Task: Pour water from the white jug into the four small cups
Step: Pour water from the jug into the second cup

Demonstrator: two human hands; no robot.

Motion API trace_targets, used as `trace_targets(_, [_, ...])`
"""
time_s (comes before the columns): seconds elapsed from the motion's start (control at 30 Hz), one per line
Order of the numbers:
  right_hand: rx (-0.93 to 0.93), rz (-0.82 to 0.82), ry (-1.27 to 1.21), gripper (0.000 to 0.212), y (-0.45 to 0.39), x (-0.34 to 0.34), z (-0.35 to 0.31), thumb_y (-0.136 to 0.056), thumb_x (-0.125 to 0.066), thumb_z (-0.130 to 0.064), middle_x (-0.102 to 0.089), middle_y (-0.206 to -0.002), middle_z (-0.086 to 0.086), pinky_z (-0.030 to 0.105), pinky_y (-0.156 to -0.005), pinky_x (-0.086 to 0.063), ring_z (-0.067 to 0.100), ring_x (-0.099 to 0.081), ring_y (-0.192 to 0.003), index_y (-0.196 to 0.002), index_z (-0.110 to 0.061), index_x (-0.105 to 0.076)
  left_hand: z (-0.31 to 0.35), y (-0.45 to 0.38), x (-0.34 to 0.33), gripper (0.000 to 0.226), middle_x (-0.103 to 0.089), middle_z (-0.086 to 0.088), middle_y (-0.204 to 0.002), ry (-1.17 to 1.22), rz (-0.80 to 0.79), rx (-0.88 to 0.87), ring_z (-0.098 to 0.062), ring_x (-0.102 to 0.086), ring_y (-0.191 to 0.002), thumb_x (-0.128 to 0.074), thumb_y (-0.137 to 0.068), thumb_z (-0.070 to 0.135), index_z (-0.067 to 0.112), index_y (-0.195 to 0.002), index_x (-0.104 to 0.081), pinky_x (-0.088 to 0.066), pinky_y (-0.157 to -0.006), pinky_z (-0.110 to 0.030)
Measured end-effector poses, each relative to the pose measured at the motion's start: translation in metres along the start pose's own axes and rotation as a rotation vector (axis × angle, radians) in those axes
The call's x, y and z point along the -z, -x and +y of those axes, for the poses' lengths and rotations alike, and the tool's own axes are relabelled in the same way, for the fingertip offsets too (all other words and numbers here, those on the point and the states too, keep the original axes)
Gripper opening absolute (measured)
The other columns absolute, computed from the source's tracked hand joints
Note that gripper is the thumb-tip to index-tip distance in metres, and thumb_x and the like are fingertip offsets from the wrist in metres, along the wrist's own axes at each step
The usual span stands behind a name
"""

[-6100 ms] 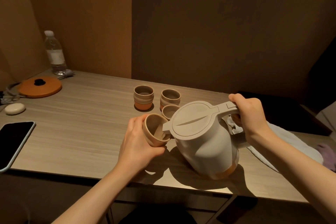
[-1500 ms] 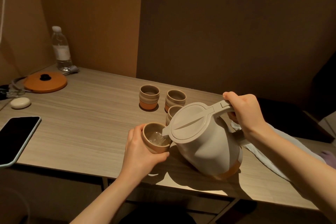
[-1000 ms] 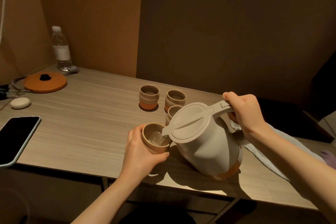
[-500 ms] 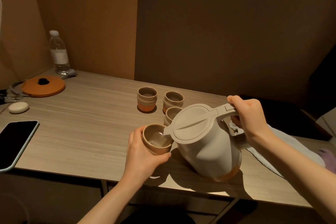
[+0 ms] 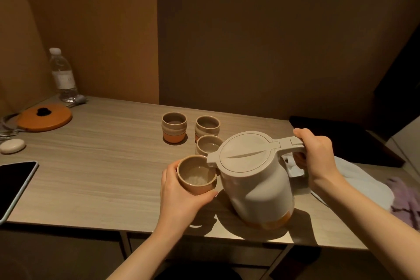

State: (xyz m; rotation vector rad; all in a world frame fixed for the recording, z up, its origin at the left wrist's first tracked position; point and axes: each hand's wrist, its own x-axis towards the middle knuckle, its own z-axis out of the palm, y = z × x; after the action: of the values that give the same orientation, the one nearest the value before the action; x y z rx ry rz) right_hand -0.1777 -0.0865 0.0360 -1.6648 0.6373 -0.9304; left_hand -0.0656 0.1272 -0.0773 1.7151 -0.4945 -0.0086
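Note:
The white jug (image 5: 256, 186) stands nearly upright on the wooden table (image 5: 95, 166), its lid shut and its spout at the rim of a small beige cup (image 5: 196, 175). My right hand (image 5: 314, 152) grips the jug's handle. My left hand (image 5: 179, 191) holds that cup just above the table; water lies in its bottom. Three more small cups stand behind: one (image 5: 174, 127) at the back left, one (image 5: 207, 126) to its right, and one (image 5: 208, 146) just behind the spout, partly hidden by the lid.
A phone (image 5: 13, 186) lies at the left edge, with a pale pebble-shaped object (image 5: 12, 146), an orange lid (image 5: 44, 117) and a water bottle (image 5: 63, 75) behind it. A white cloth (image 5: 354, 179) and purple fabric (image 5: 406, 200) lie to the right. Walls close in behind.
The jug has tipped back from its forward pouring tilt to nearly upright. The cup in my left hand holds water now; it was held tilted and looked dry in the earliest frame.

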Motion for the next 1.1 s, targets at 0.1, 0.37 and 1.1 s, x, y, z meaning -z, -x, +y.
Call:
trace_targets(0.1, [-0.036, 0.032, -0.024, 0.046, 0.001, 0.005, 0.004, -0.091, -0.051, -0.018, -0.037, -0.036, -0.006, 0.026, -0.045, -0.026, 0.005, -0.033, -0.036, -0.047, -0.009, -0.044, 0.001, 0.001, -0.004, 0.092, -0.050, 0.009, -0.119, 0.017, 0.004, -0.002, -0.002, -0.049, -0.106, -0.095, -0.046, 0.027, 0.032, -0.122, -0.043, -0.035, -0.076, -0.007])
trace_targets(0.37, [-0.151, 0.110, -0.089, 0.037, -0.005, 0.017, 0.018, -0.088, -0.052, -0.024, -0.040, -0.039, -0.004, 0.028, -0.045, -0.024, 0.006, -0.032, -0.036, -0.054, -0.008, -0.050, 0.000, -0.005, -0.007, 0.094, -0.050, 0.007, -0.123, 0.028, 0.025, -0.017, -0.008, -0.049, -0.114, -0.095, -0.047, 0.028, 0.032, -0.124, -0.042, -0.042, -0.086, -0.021])
trace_targets(1.1, [-0.272, 0.307, -0.183, 0.034, -0.021, 0.008, 0.033, -0.091, -0.052, -0.028, -0.045, -0.051, 0.001, 0.026, -0.045, -0.028, 0.012, -0.036, -0.047, -0.062, -0.011, -0.057, -0.042, -0.100, 0.000, 0.094, -0.052, -0.001, -0.125, -0.076, 0.232, 0.042, -0.021, -0.051, -0.117, -0.094, -0.047, 0.035, 0.026, -0.126, -0.043, -0.049, -0.095, -0.042])
